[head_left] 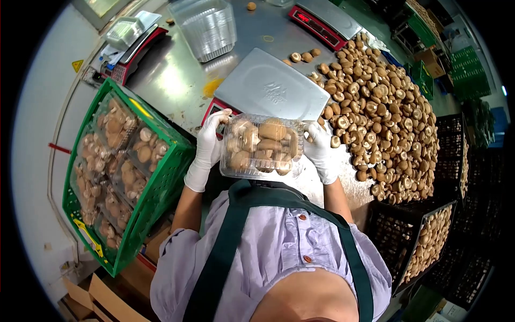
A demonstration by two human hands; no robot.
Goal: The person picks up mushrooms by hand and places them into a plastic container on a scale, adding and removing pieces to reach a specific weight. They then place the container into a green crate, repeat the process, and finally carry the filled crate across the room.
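Between my hands is a clear plastic box (262, 146) filled with brown mushrooms, held close in front of my chest. My left hand (210, 140), in a white glove, grips its left end with bent fingers. At the right end, my right hand (318, 149), also gloved in white, has its fingers closed on the box's edge. Just beyond the box lies the flat metal plate of a scale (271, 86), whose red front is partly hidden by my left hand. A large heap of mushrooms (381, 118) spreads over the metal table to the right.
A green crate (129, 214) with packed mushroom boxes stands at the left. Stacked clear trays (206, 29) are at the back, with one scale (319, 27) at the back right and another (129, 61) at the back left. Black crates (424, 241) of mushrooms stand at the right.
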